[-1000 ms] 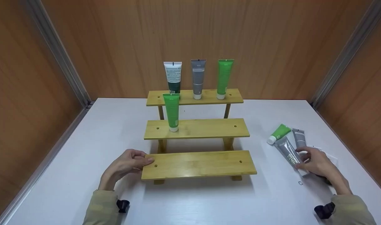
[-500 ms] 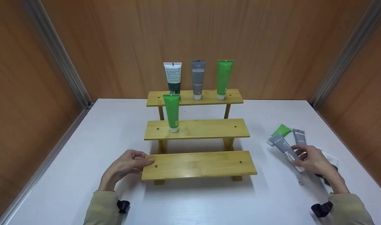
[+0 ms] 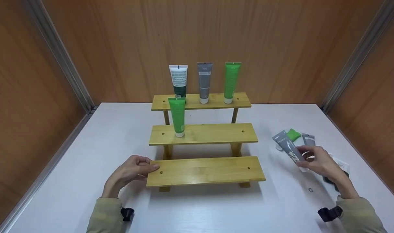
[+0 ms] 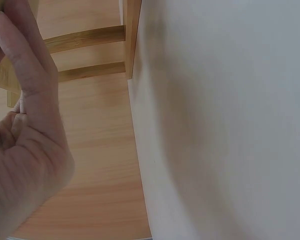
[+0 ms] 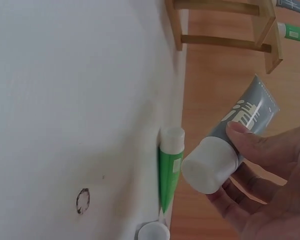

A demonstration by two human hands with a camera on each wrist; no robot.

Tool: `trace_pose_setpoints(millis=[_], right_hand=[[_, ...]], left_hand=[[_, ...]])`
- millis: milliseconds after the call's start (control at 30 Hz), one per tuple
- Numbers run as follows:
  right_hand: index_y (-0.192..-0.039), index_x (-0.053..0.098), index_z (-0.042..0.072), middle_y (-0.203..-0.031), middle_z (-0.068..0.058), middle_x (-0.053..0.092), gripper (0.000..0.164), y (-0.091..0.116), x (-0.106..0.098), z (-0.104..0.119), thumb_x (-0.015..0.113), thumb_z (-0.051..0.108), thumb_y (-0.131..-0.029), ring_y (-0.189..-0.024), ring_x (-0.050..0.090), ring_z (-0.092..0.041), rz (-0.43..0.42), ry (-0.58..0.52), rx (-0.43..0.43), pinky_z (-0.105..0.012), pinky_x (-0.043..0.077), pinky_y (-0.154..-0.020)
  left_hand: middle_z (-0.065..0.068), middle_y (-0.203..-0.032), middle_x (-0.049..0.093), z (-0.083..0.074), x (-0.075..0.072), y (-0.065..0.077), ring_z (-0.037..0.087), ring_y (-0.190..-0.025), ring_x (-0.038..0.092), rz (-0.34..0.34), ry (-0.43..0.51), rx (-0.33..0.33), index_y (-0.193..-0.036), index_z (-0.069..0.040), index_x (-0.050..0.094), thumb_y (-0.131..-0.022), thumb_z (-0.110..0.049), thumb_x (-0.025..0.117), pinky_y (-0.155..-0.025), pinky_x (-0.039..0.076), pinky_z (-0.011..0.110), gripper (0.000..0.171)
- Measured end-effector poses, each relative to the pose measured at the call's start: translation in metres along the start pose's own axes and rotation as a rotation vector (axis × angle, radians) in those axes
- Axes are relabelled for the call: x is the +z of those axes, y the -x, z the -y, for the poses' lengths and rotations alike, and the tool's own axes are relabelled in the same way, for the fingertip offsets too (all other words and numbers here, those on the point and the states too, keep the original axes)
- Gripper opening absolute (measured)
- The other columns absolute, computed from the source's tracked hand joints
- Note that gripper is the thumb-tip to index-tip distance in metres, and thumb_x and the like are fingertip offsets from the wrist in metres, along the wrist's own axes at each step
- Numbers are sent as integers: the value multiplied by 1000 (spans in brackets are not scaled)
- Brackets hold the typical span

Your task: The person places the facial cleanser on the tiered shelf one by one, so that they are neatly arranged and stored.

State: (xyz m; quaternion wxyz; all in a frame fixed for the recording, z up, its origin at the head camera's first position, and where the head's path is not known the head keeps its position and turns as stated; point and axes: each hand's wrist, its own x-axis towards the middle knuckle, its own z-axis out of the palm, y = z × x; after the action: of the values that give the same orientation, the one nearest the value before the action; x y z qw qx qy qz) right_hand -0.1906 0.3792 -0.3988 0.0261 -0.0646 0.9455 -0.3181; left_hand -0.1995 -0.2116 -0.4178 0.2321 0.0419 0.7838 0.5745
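Observation:
My right hand (image 3: 318, 161) grips a grey tube (image 3: 286, 145) near its white cap (image 5: 210, 165), holding it tilted above the table. Thumb and fingers pinch it from either side in the right wrist view. With thumb on top, my left hand (image 3: 129, 171) pinches the left end of the lowest board (image 3: 206, 171) of a three-step wooden stand. On the top board (image 3: 216, 101) stand a white and dark green tube (image 3: 179, 77), a grey one (image 3: 204, 81) and a green one (image 3: 232, 79). Another green tube (image 3: 177, 115) stands at the left of the middle board (image 3: 213, 133).
On the table's right lie a green tube (image 5: 169, 170), a smaller-looking grey tube (image 3: 309, 139) and a white-labelled dark tube (image 3: 341, 164), partly behind the right hand. A small ring mark (image 3: 310, 190) shows on the white table. Wooden panels (image 3: 197, 32) enclose the table.
My right hand has lifted the grey tube off the table and carried it slightly left and away from me, over the lying green tube. The left hand has stayed on the stand.

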Motion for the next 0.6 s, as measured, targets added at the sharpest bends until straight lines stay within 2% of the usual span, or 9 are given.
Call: trace_pose_setpoints(millis=[267, 600], right_hand=[[-135, 52, -12, -125, -29, 58, 59, -2, 1, 18, 77, 7, -85, -110, 58, -35, -22, -85, -41, -10, 47, -78], [-139, 50, -10, -131, -29, 56, 59, -7, 4, 43, 75, 5, -88, -115, 57, -36, -45, -161, -94, -11, 48, -87]], left_hand=[[-3, -85, 77, 0, -1, 0, 10, -76, 70, -2, -5, -2, -105, -1, 66, -91, -31, 75, -70, 58, 26, 35], [-3, -85, 77, 0, -1, 0, 9, -74, 71, 17, 21, 9, -100, -3, 67, -91, -28, 75, -68, 59, 25, 28]])
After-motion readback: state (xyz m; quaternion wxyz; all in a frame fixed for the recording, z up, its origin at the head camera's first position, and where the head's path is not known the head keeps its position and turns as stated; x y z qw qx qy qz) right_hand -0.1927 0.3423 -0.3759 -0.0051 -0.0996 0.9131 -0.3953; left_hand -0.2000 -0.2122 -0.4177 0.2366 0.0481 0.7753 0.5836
